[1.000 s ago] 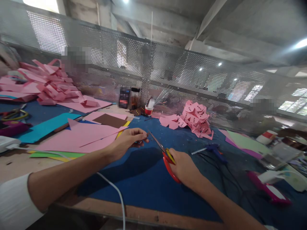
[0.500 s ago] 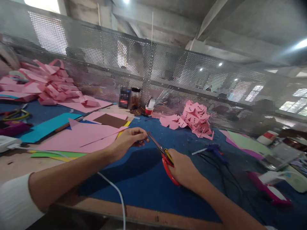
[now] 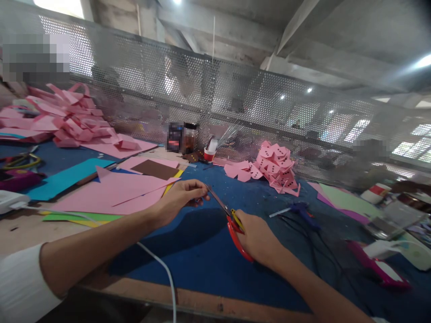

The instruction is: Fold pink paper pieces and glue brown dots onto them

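Blue tabletop (image 3: pixel 208 264) stretched beneath the work, with pink sheets (image 3: pixel 131 188) spread at left and a heap of dotted pink pieces (image 3: pixel 274 163) farther back. Right hand (image 3: pixel 261 240) gripped the handles of the scissors (image 3: pixel 230 226), which had shifted barely, if at all, in the last second, suggesting a fine, steady step. Their tips reached the left hand (image 3: pixel 183 197), thumb and fingertips pressed together, anything between them too small to tell.
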Demonstrator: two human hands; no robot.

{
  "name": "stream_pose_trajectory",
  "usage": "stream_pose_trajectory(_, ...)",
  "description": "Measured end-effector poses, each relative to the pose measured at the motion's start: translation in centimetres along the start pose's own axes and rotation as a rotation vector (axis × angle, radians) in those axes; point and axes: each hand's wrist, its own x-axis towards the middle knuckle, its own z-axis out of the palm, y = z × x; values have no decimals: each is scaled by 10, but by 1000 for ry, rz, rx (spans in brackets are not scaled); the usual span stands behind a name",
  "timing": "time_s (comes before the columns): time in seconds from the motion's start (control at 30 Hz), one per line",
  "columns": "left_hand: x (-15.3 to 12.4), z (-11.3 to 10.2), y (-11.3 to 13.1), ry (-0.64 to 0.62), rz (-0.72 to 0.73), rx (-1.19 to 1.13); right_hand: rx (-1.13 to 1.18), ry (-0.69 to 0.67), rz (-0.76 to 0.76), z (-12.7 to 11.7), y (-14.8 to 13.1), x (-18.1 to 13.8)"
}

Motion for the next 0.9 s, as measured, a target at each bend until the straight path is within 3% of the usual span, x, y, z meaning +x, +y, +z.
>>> stream_pose_trajectory(0.9,-1,1,1,3,-29,14,-26,34,27,2,4,2)
